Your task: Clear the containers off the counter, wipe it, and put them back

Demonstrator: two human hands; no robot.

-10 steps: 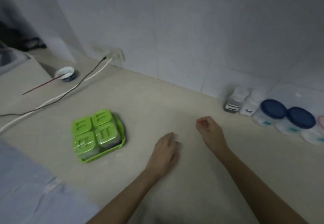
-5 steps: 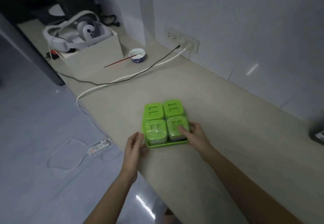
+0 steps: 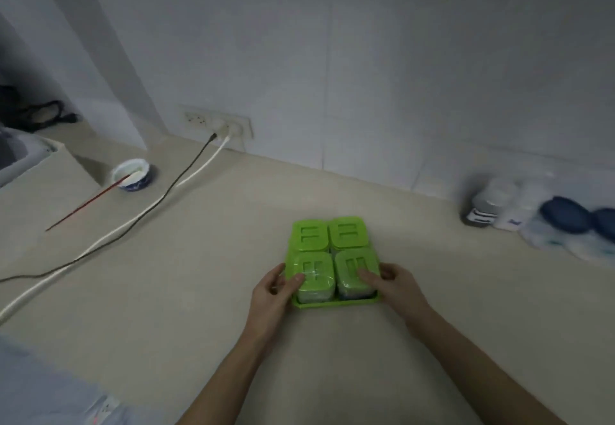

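We see a bench [image 3: 206, 291] of pale beige stone-like material, smooth and matt. The green tray [image 3: 336, 305] and its four green lids [image 3: 347, 233] look like moulded plastic with a soft sheen; the tubs beneath are clear plastic. The wall [image 3: 366, 75] is smooth glossy tile. The small bowl [image 3: 133, 176] looks glazed. The jars [image 3: 562, 221] at right, blurred, carry dark blue plastic lids.

tray [image 3: 336, 305] mid-counter [image 3: 206, 291], 4 containers [image 3: 332, 255] in it | bowl [image 3: 133, 175] far left | jars [image 3: 532, 221] right by wall
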